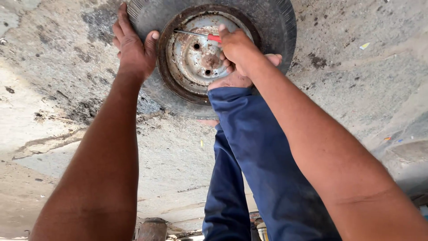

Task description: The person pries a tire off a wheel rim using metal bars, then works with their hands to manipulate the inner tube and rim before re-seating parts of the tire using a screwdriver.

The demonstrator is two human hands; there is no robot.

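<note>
Hands: left hand [133,44] lies flat and open on the tyre's upper left sidewall, fingers spread, thumb at the rim's edge; right hand [238,47] is closed around the red handle of a screwdriver, over the right half of the rim
Floor [67,134]: rough grey concrete, stained and cracked, with small bits of litter at the right
Trouser leg [258,169]: my blue trouser leg runs up the middle; my bare foot [232,81] presses on the tyre's lower edge, just under my right hand
Tyre [276,27]: black, worn, lying flat on the floor at the top of the view; partly cut off by the frame's upper edge
Rim [191,58]: rusty steel disc seated in the tyre, grey paint flaking, two bolt holes showing
Screwdriver [196,34]: thin metal shaft lying across the rim's upper part, pointing left toward the rim's edge; red handle in my right hand; I cannot tell what the tip touches
</note>
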